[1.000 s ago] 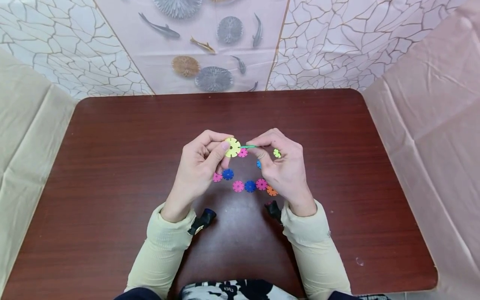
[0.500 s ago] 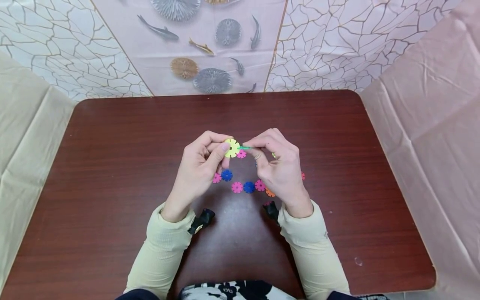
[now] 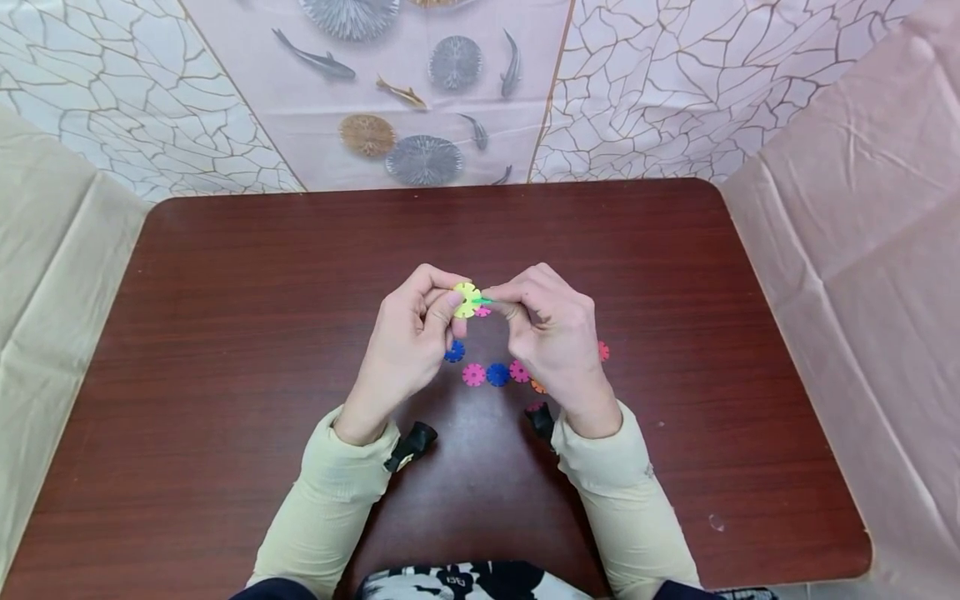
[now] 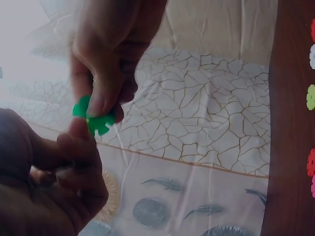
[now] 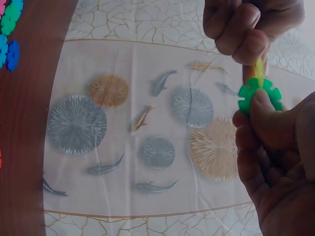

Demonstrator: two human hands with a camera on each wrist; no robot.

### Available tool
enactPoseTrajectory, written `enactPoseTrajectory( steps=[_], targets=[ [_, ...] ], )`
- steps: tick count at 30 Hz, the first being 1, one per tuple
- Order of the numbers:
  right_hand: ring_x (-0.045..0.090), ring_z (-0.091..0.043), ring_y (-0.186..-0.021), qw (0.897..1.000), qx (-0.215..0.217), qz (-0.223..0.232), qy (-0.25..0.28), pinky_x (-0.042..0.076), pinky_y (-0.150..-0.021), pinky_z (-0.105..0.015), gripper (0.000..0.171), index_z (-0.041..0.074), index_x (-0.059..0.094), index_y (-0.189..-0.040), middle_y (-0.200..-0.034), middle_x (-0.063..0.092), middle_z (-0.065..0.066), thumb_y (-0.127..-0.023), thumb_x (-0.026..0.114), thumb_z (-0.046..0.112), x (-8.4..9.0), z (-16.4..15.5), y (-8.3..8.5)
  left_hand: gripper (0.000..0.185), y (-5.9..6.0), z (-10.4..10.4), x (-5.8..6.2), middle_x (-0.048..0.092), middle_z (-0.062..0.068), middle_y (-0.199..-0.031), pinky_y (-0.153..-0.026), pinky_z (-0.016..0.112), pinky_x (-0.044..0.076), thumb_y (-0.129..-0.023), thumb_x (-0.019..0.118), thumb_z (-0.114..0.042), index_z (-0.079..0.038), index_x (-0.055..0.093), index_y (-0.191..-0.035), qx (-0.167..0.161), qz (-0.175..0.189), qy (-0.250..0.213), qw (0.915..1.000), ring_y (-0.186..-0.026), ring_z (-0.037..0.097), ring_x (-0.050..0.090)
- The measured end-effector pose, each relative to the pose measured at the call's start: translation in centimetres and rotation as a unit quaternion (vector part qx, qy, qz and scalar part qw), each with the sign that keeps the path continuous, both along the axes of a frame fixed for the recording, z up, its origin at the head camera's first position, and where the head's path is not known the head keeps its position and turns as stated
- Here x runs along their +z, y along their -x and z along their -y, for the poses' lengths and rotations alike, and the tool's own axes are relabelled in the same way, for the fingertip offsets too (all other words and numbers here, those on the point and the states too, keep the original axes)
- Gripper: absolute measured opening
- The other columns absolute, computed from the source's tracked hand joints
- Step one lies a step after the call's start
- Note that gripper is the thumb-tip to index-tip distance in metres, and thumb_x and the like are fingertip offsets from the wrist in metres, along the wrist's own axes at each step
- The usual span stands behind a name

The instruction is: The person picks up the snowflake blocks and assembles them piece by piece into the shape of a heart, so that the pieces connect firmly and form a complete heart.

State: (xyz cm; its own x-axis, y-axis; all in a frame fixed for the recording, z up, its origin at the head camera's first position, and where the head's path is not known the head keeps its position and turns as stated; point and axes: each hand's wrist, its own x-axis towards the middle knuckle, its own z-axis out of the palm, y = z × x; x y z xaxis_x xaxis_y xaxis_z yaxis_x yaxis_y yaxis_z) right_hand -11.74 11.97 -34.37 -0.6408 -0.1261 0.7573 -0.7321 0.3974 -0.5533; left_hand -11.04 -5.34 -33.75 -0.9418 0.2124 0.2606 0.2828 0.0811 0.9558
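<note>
Above the table, my left hand (image 3: 408, 333) pinches a yellow notched plastic disc (image 3: 468, 292) between thumb and fingers. Facing it, my right hand (image 3: 555, 337) pinches a green notched disc (image 5: 243, 102), seen edge-on in the head view. The two discs meet crosswise; in the right wrist view the yellow edge (image 5: 258, 73) sits at a notch of the green one. My right thumb covers the middle of the green disc (image 4: 102, 124) in the left wrist view.
Several loose notched discs lie on the brown table (image 3: 262, 400) beneath and between the hands: pink (image 3: 474, 375), blue (image 3: 498, 375), orange (image 3: 537, 387) and red (image 3: 603, 351). A patterned cloth (image 3: 420, 92) hangs behind the table's far edge.
My left hand has shifted slightly right and turned the yellow disc a little. The hands are closer together, and the green disc now overlaps the yellow one further.
</note>
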Motion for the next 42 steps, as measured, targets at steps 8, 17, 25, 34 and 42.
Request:
enactPoseTrajectory(
  steps=[8,17,25,34,42],
  targets=[
    [0.059,-0.014,-0.074,1.0,0.017,0.004,0.0,0.048,-0.059,-0.021,0.012,0.002,0.076,-0.09,-0.082,0.069,-0.003,-0.08,0.075,-0.004,0.1,-0.3,0.1,0.011,0.4,0.4,0.1,0.062,0.011,-0.068,-0.041,0.025,0.04,-0.097,0.058,-0.005,-0.002,0.06,-0.107,-0.019,0.019,-0.027,0.9993,-0.052,0.025,0.052],
    [0.059,-0.014,-0.084,0.998,0.029,0.061,0.017,0.05,-0.069,-0.024,0.022,0.004,0.073,-0.103,-0.094,0.069,-0.003,-0.082,0.076,0.001,0.5,-1.3,0.3,0.017,1.0,1.0,0.3,0.068,0.016,-0.076,-0.051,0.031,0.051,-0.096,0.06,-0.005,0.002,0.059,-0.111,-0.033,0.025,-0.08,0.996,-0.057,0.028,0.062],
    [0.06,-0.013,-0.087,0.996,0.044,0.082,0.014,0.045,-0.062,-0.024,0.014,0.006,0.074,-0.096,-0.095,0.07,0.002,-0.083,0.075,0.002,0.1,-1.3,0.4,0.024,1.3,1.0,0.1,0.067,0.016,-0.083,-0.056,0.029,0.053,-0.094,0.061,-0.001,0.002,0.059,-0.118,-0.023,0.024,-0.097,0.9947,-0.062,0.021,0.063],
    [0.061,-0.011,-0.087,0.986,0.061,0.152,-0.043,0.052,-0.075,-0.03,0.019,0.012,0.074,-0.1,-0.096,0.069,0.004,-0.082,0.079,0.013,0.1,-2.2,0.6,0.023,1.5,1.4,0.0,0.069,0.011,-0.08,-0.056,0.028,0.054,-0.092,0.066,-0.006,0.0,0.063,-0.114,0.046,0.025,-0.132,0.9898,-0.064,0.023,0.066],
    [0.058,-0.018,-0.085,0.851,-0.025,0.432,-0.297,0.049,-0.072,-0.034,0.04,0.012,0.065,-0.11,-0.097,0.065,-0.002,-0.078,0.083,0.025,-2.8,-5.1,2.9,0.028,1.7,2.1,0.0,0.064,0.013,-0.081,-0.054,0.024,0.052,-0.093,0.066,-0.011,0.003,0.064,-0.116,0.099,0.013,-0.111,0.9888,-0.066,0.018,0.061]
  ],
)
